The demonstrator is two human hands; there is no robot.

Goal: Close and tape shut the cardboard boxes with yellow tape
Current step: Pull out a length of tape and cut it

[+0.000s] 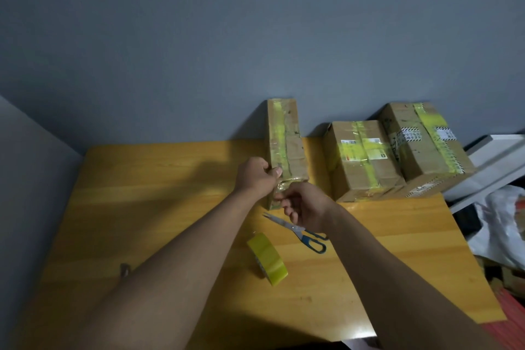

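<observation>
Head view: I see my left hand gripping the tall narrow cardboard box striped with glossy yellow tape, upright at the wooden counter's back edge; right hand pinches its lower front. Yellow tape roll and blue-handled scissors lie near.

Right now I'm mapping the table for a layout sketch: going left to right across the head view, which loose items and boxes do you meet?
Tape roll → narrow box → scissors → middle box → right box.

A home room used for parcel packing; beyond the hands, taped cardboard boxes against a bare grey wall; beneath them, a wooden table; to their right, clutter and a plastic bag.
</observation>
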